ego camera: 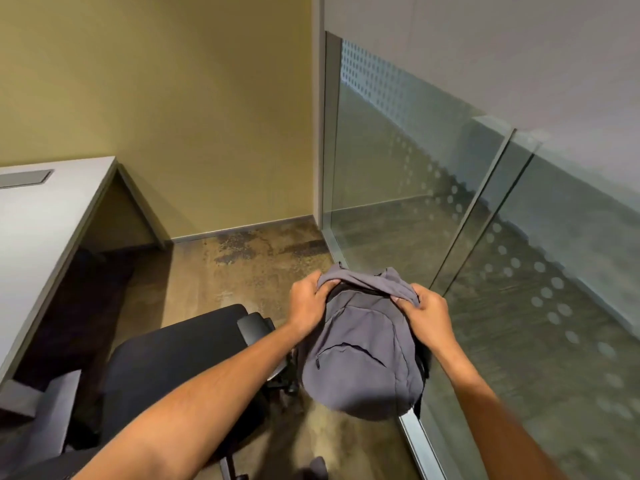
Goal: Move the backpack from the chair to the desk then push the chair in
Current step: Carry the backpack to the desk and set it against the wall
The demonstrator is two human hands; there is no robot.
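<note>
A soft grey backpack of matte woven cloth hangs in the air, clear of the chair and to its right, close beside the glass partition. Its rounded, slack body sags downward, with a curved front-pocket zip and a small dark pull showing on the face. Both hands grip the bunched fabric at its top: the left hand has its fingers curled shut over a fold at the upper left, and the right hand pinches the crumpled cloth at the upper right, fingers closed on it. Bare forearms reach in from the bottom edge.

The chair is black, with a broad, smooth padded seat and a hard moulded plastic armrest at its right side, just left of the backpack. The bench sits well apart at the left, a flat pale-grey slab with a straight front edge, a squared right corner and a rectangular metal cable flap set into its top. The floor is mottled brown with dark, patchy blotches. The wall behind is plain matte yellow; the glass panels carry rows of frosted dots and stand in slim metal frames.
</note>
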